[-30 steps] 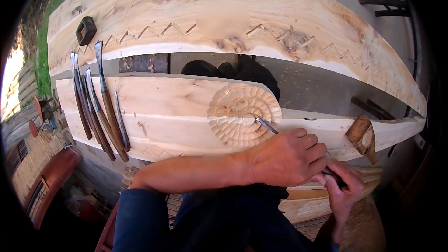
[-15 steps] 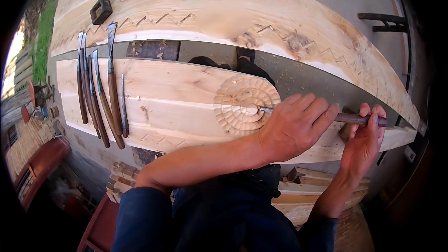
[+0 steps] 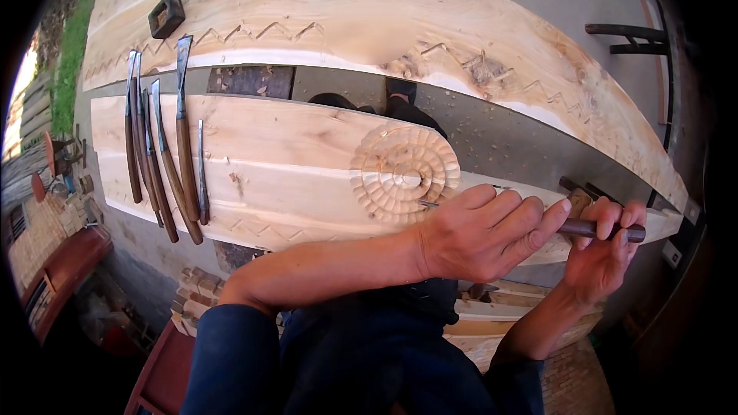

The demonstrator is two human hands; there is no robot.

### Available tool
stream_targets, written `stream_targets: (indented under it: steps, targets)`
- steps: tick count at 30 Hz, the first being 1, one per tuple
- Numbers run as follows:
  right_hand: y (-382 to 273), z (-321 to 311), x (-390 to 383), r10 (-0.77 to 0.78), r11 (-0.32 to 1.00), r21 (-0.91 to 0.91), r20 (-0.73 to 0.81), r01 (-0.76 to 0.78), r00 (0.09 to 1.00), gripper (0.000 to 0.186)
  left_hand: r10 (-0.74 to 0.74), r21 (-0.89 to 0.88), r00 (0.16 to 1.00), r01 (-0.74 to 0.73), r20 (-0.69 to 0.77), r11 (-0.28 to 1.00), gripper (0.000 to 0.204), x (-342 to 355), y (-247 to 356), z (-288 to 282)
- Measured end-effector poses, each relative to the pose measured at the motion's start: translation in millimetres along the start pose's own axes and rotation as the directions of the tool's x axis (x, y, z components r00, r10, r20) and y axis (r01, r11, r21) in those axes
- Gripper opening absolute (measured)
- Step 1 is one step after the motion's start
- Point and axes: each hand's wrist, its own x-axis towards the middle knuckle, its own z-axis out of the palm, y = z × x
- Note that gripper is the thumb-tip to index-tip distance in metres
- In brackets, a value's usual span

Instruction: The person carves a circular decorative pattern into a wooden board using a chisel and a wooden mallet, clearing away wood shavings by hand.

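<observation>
A wood carving chisel (image 3: 578,227) with a dark wooden handle lies across both hands. My left hand (image 3: 488,234) is wrapped round its front part, over the board. Toward the handle's butt end, my right hand (image 3: 603,253) pinches it with fingers and thumb. The thin metal tip shows left of my left hand, at the lower part of a round spiral carving (image 3: 406,175) with scalloped rings. That carving sits in a long pale wooden board (image 3: 300,134). The tool's middle is hidden by my left hand.
Several chisels and gouges (image 3: 184,146) lie side by side on the board's left part. A second, curved board (image 3: 254,0) with zigzag cuts lies beyond, bearing a dark hollow block (image 3: 166,16). A dark tool (image 3: 592,188) rests beyond my right hand. Wood chips dot the floor.
Both hands have shifted toward me with the chisel, the right one slightly outward too. The tip has moved from the spiral's centre to its lower part.
</observation>
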Motion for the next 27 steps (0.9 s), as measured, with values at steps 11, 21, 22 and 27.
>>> stream_targets:
  steps: [11,21,22,27]
  targets:
    - [20,56,32,0.015,0.979,0.162,-0.655,0.121,0.756,0.028,-0.027,-0.067,0.992,0.036,0.127,0.997,0.053,4,-5,18]
    - [53,20,98,0.176,0.615,0.778,0.022,-0.128,0.984,0.053,-0.122,0.145,0.990,0.111,0.072,0.983,0.057,15,-20,27]
    - [55,17,98,0.175,0.582,0.800,0.048,-0.143,0.983,0.056,-0.126,0.154,0.988,0.112,0.084,0.982,0.057,16,-19,28]
    - [60,19,97,0.199,0.618,0.770,0.039,-0.157,0.979,0.056,-0.145,0.123,0.982,0.130,0.119,0.984,0.058,16,-20,28]
